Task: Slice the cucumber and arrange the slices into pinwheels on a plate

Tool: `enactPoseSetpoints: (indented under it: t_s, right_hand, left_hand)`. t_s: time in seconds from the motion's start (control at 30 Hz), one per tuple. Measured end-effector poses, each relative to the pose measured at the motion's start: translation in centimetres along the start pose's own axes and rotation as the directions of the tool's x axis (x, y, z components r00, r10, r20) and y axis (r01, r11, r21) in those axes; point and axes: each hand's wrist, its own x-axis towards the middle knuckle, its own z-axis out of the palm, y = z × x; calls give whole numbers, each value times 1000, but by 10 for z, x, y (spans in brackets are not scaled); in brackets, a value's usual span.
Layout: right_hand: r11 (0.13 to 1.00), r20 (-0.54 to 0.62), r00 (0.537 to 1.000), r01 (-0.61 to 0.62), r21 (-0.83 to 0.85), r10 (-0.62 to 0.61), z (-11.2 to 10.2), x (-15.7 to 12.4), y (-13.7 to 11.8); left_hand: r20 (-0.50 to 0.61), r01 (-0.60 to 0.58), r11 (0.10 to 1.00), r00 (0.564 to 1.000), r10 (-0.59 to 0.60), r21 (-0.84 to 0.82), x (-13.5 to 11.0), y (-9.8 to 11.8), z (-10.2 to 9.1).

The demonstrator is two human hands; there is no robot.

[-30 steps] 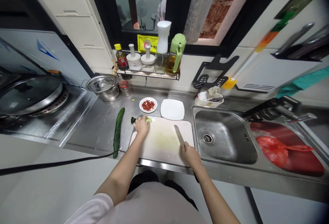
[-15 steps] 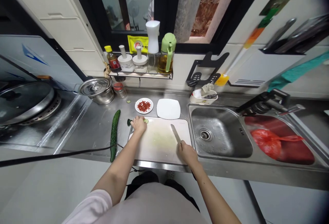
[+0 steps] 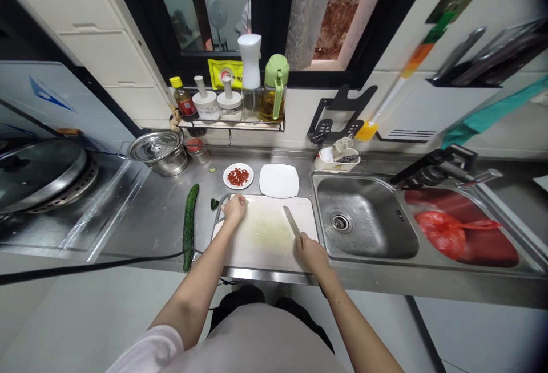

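Note:
My left hand (image 3: 235,209) rests curled at the far left corner of the white cutting board (image 3: 268,236), closed over small pale cucumber pieces that are mostly hidden under the fingers. A dark green cucumber end (image 3: 214,204) lies just left of that hand, off the board. My right hand (image 3: 311,253) grips the handle of a knife (image 3: 291,222), whose blade points away across the board's right side. A whole cucumber (image 3: 189,226) lies on the steel counter left of the board.
Behind the board stand a small plate of red chilli pieces (image 3: 238,176) and a bare white plate (image 3: 278,180). A lidded steel pot (image 3: 158,151) and a condiment rack (image 3: 229,108) stand at the back. The sink (image 3: 363,224) is at right, with a red bag (image 3: 443,233) beyond.
The view has shifted slightly. My left hand stays at the board's far left corner and has closed more over the cucumber pieces. The knife hand is almost still.

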Motion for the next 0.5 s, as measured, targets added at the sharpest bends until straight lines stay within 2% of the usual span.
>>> enactPoseSetpoints:
  t_s: [0.13,0.23,0.37,0.5]
  right_hand:
    - [1000,13,1000,-4,-7,4,0,-1,0]
    - [1000,8,1000,2,-19,-2,1,1,0]
    - [998,-4,1000,26,-50,-26,3,2,1]
    - [995,-3,998,60,-82,-61,1,-4,0]
  left_hand:
    - [83,-28,971,995,49,-237,-17,4,16]
    - [179,-32,952,980,90,-304,-29,5,29]
    - [271,-78,990,956,108,-121,-38,9,34]
    - [279,-198,979,944,175,55,-38,13,27]
